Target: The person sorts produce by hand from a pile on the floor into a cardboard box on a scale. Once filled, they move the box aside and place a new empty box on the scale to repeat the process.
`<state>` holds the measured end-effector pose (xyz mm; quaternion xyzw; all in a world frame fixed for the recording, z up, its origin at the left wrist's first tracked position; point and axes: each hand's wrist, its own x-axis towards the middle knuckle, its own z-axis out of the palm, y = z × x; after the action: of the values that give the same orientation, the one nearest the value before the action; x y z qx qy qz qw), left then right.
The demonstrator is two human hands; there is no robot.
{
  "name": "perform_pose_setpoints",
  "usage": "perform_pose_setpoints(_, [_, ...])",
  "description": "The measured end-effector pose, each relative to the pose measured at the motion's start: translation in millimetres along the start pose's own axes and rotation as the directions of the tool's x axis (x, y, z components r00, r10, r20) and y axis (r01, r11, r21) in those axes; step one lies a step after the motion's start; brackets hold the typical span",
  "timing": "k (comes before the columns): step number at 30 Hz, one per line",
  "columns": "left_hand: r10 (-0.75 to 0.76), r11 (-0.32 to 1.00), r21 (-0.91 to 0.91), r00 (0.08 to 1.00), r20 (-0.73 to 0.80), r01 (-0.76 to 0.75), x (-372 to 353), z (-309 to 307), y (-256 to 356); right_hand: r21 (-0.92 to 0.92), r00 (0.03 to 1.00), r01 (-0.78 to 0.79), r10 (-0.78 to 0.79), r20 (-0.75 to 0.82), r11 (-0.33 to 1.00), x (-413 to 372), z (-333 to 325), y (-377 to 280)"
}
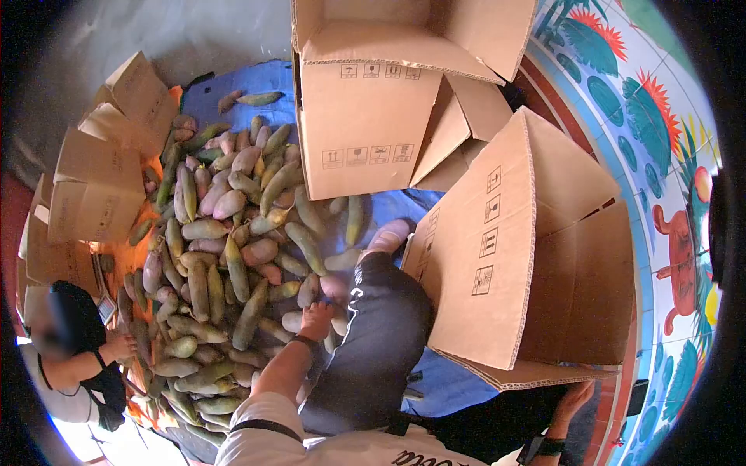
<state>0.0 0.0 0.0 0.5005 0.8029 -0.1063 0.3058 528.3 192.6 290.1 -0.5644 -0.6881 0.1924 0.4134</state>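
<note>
My left hand reaches down into the near right side of a large heap of long, thick green and pinkish vegetables. Its fingers are curled at the lower end of one greenish vegetable; the fingertips are partly hidden. A pinkish vegetable lies just beyond that hand. On the far right, my right hand rests over my dark-trousered knee, below the big open cardboard box, with nothing visible in it. The exact kind of vegetable cannot be made out.
A second large carton stands behind the heap, and smaller cartons line the left side. Blue sheeting lies underneath. Another person is at the lower left, a hand by the heap. A painted tile wall borders the right.
</note>
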Motion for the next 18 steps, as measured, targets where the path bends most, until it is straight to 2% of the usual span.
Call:
perform_pose_setpoints(3, [-0.003,0.998,0.063,0.999,-0.036,0.006,-2.5,-5.5,-12.7,0.103,1.0,-0.005,0.005,0.005,0.995,1.4,18.6,1.1])
perform_pose_setpoints(5, [0.022,1.0,0.022,0.991,-0.131,-0.019,-21.0,-6.9,-12.8,0.019,0.995,0.062,-0.06,-0.084,0.998,-0.2,18.6,5.0])
perform_pose_setpoints(7, [0.048,0.999,0.005,0.988,-0.145,-0.047,-25.9,-11.2,-19.3,0.023,0.994,0.047,-0.045,-0.098,0.999,2.0,21.6,-1.5])
perform_pose_setpoints(9, [0.004,0.997,-0.075,0.976,-0.217,-0.021,-26.5,-6.3,-32.1,0.032,0.993,0.032,-0.028,-0.118,0.999,4.6,25.7,-12.9])
perform_pose_setpoints(10, [-0.06,0.997,-0.058,0.975,-0.214,0.048,-23.5,-6.5,-41.3,0.07,0.996,0.021,-0.015,-0.087,0.997,4.7,26.9,-20.9])
perform_pose_setpoints(11, [-0.058,0.998,-0.041,0.973,-0.225,0.05,-22.6,-7.0,-49.9,0.11,0.998,0.009,-0.003,-0.056,0.994,4.8,29.5,-25.0])
perform_pose_setpoints(12, [-0.164,0.985,-0.085,0.963,-0.215,0.149,-30.9,-20.0,-53.5,0.126,0.998,0.004,0.005,-0.069,0.992,5.0,32.5,-24.1])
perform_pose_setpoints(13, [-0.269,0.96,-0.128,0.942,-0.2,0.247,-43.7,-36.8,-53.8,0.055,0.995,0.022,-0.016,-0.103,0.998,5.7,35.0,-21.4])
perform_pose_setpoints(14, [-0.268,0.962,-0.116,0.939,-0.213,0.248,-57.3,-53.4,-51.6,-0.02,0.99,0.039,-0.042,-0.134,0.999,6.4,37.4,-20.1])
perform_pose_setpoints(15, [-0.261,0.951,-0.254,0.902,-0.343,0.178,-76.7,-77.2,-45.2,-0.006,0.989,0.035,-0.035,-0.145,0.999,8.0,41.1,-21.1])
perform_pose_setpoints(17, [-0.286,0.878,-0.479,0.768,-0.573,-0.03,-107.1,-119.8,-34.3,0.16,0.987,0.051,-0.026,-0.159,0.986,9.9,48.4,-22.6])
perform_pose_setpoints(18, [-0.263,0.838,-0.511,0.68,-0.685,-0.19,-112.5,-133.6,-34.2,0.104,1.0,0.004,-0.004,-0.002,0.995,9.6,33.8,7.4])
